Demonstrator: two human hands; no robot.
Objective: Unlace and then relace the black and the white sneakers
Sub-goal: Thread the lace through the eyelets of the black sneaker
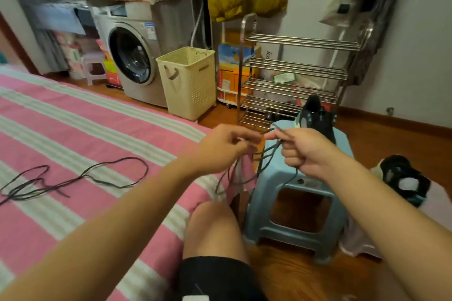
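Observation:
Both hands are raised in front of me over the corner of the bed. My left hand [226, 145] pinches one part of a black shoelace [265, 157], and my right hand [304, 150] grips another part of the same lace; its loops hang down between them. A black sneaker [316, 117] with teal marks stands on the blue plastic stool [286, 203] just beyond my right hand. A second black sneaker [403, 179] lies on a pale stool at the right. Another loose black lace [73, 179] is spread on the bed. No white sneaker is in view.
The pink and white striped bed [73, 129] fills the left. A steel shoe rack [293, 76] stands behind the blue stool, with a cream laundry basket [188, 80] and a washing machine [132, 56] to its left. My bare knee [212, 222] is below my hands.

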